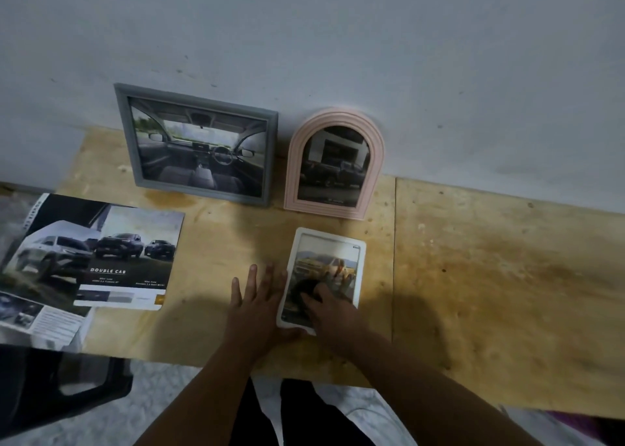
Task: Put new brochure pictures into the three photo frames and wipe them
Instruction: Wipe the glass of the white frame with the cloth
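Wiping the white frame (323, 276), flat on the plywood table (473, 276).

Its long axis runs away from me. My right hand (329, 310) presses a dark cloth (306, 288) on its glass; my left hand (257, 300), fingers straight, steadies its edge. Grey frame (198, 144), pink arched frame (334, 163) behind; brochure (101, 256) left.

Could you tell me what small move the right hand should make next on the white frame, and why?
Probably slide the dark cloth up the glass: the right hand presses it on the lower half of the white frame, the upper half looks unwiped, and the left hand steadies the frame's edge.
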Available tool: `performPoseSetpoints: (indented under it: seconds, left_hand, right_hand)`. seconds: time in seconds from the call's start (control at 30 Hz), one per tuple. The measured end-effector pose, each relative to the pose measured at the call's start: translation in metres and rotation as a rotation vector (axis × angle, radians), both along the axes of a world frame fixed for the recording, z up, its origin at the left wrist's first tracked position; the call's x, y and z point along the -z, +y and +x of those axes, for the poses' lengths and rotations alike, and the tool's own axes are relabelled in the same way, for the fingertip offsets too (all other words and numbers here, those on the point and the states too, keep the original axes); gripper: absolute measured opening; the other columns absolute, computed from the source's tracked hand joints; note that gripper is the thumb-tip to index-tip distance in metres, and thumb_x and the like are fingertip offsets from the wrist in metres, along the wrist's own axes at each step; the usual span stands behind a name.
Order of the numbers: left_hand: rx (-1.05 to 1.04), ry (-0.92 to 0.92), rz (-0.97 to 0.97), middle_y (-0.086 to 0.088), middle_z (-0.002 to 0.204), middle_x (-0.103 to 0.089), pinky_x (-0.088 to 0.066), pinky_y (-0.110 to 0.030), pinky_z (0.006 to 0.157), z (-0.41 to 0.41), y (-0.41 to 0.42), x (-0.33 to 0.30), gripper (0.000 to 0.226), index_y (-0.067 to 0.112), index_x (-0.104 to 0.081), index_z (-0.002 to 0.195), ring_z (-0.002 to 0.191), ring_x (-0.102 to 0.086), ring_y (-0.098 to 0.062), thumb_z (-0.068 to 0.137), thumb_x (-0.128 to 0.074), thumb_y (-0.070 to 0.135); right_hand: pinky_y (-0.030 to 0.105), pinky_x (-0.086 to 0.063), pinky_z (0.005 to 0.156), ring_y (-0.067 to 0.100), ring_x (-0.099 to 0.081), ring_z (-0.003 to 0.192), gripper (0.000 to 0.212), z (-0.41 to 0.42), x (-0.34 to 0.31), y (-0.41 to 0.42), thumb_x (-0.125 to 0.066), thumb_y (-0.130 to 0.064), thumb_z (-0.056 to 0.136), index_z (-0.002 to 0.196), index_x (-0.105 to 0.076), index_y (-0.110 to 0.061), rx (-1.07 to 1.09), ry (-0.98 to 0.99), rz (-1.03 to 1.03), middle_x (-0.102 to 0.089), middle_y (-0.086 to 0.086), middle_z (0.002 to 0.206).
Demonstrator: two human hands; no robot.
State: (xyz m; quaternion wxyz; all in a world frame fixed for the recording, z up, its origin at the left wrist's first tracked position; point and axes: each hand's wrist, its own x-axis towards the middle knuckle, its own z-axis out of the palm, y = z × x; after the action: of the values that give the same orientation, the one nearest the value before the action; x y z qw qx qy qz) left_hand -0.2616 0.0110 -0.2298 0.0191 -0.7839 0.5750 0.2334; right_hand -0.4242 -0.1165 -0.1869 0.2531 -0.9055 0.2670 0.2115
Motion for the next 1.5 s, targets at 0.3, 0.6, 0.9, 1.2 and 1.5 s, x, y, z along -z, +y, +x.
performPoseSetpoints:
  seconds: [0.3,0.6,0.9,1.2,1.5]
  left_hand:
    - [-0.057,-0.015,0.021,-0.008,0.173,0.0,-0.004,-0.069,0.121,-0.005,-0.006,-0.007,0.13,0.03,0.002,0.164,0.157,0.004,-0.041,0.064,-0.031,0.106]
    - [-0.069,0.018,0.023,-0.01,0.172,-0.01,-0.011,-0.071,0.118,-0.006,-0.006,0.002,0.122,0.029,-0.005,0.165,0.157,-0.007,-0.042,0.069,-0.027,0.101]
    - [-0.071,0.037,0.01,-0.006,0.172,0.01,0.009,-0.067,0.12,-0.005,-0.004,-0.005,0.132,0.032,0.011,0.162,0.155,0.018,-0.037,0.059,-0.019,0.109]
    - [-0.087,0.058,-0.006,-0.004,0.172,0.012,0.005,-0.068,0.121,-0.005,-0.003,-0.006,0.132,0.031,0.01,0.163,0.156,0.016,-0.037,0.061,-0.022,0.109]
    - [-0.068,0.05,0.045,-0.002,0.169,0.025,0.012,-0.065,0.121,-0.004,-0.006,-0.011,0.131,0.032,0.021,0.159,0.152,0.031,-0.034,0.064,-0.031,0.106]
  right_hand:
    - [0.036,-0.056,0.08,0.025,-0.061,0.096,0.044,0.017,-0.012,-0.071,-0.047,-0.034,0.105,0.147,-0.049,-0.02,0.345,-0.226,-0.118,-0.049,0.006,0.129]
    - [0.044,-0.048,0.108,0.033,-0.05,0.131,0.049,-0.008,0.001,0.024,-0.046,-0.033,0.106,0.152,-0.038,-0.021,-0.011,-0.069,0.008,-0.039,0.009,0.152]
    - [0.034,-0.055,0.07,0.026,-0.064,0.091,0.044,0.015,-0.004,-0.06,-0.049,-0.029,0.104,0.148,-0.047,-0.023,0.325,-0.182,-0.204,-0.049,0.006,0.13]
    - [0.037,-0.046,0.107,0.029,-0.052,0.129,0.044,-0.015,-0.014,0.011,-0.048,-0.032,0.105,0.149,-0.047,-0.026,0.052,-0.099,0.096,-0.044,0.006,0.15]
    - [0.03,-0.054,0.065,0.015,-0.052,0.069,0.041,-0.018,-0.001,-0.057,-0.056,-0.03,0.099,0.139,-0.05,-0.028,0.386,-0.053,-0.24,-0.043,0.001,0.134]
